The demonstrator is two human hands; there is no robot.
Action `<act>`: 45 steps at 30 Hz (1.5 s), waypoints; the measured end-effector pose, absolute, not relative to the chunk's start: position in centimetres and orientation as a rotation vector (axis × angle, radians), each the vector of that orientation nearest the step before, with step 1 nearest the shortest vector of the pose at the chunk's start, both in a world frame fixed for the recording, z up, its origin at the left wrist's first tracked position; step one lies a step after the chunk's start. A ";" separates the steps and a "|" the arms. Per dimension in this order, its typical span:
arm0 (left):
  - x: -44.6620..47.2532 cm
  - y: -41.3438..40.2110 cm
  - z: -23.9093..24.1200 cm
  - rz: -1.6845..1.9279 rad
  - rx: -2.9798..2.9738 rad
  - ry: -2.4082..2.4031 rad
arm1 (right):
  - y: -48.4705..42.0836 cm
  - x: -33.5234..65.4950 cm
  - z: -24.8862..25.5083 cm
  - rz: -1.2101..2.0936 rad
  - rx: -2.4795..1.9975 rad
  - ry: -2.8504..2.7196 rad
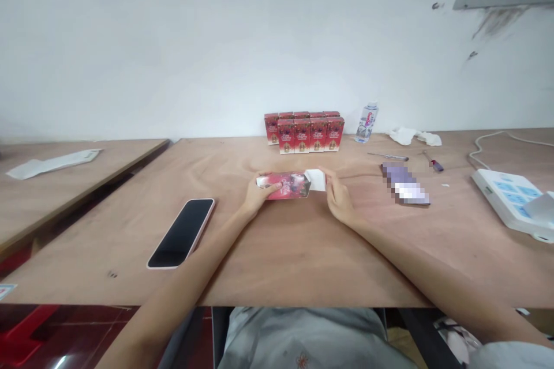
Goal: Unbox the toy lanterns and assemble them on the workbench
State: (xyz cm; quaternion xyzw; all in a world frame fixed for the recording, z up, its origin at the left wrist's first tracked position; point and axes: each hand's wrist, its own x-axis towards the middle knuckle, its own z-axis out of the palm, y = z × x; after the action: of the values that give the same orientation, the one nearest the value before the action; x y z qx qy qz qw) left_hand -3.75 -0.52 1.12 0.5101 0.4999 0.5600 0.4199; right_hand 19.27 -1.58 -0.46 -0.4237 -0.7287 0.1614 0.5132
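Note:
A red printed carton (pixel 291 185) lies sideways between my hands, a little above or on the table; I cannot tell which. Its right end is unfolded, and a white flap (pixel 317 179) sticks out there. My left hand (pixel 258 195) grips the carton's left end, thumb across the front. At the other end, the fingers of my right hand (pixel 337 196) are closed at the outer edge of the white flap. Behind the hands, several red boxes (pixel 302 137) of matching print stand upright in two rows.
A phone (pixel 182 233) lies at left. Against the wall stand a water bottle (pixel 367 123) and crumpled tissue (pixel 402 136). To the right are a pen (pixel 388 157), a pixelated flat item (pixel 404 183) and a white corded device (pixel 511 199). A gap separates the left table (pixel 56 184).

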 end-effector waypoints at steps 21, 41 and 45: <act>-2.0 -2.0 0.4 1.580 1.623 1.274 | 0.2 18.6 -2.3 0.955 -1.051 -1.392; -4.9 -0.9 2.2 1.904 1.692 1.292 | 1.8 23.9 2.2 0.425 -0.943 -1.152; -5.1 -1.3 2.7 1.956 1.883 1.368 | 1.0 23.2 2.0 0.357 -0.991 -1.330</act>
State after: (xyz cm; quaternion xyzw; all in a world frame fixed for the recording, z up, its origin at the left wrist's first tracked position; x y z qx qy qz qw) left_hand -5.11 -1.30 2.66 0.6186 0.4495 0.6425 0.0504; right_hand 23.24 0.96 2.01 -0.4381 -0.5880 0.1579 0.6614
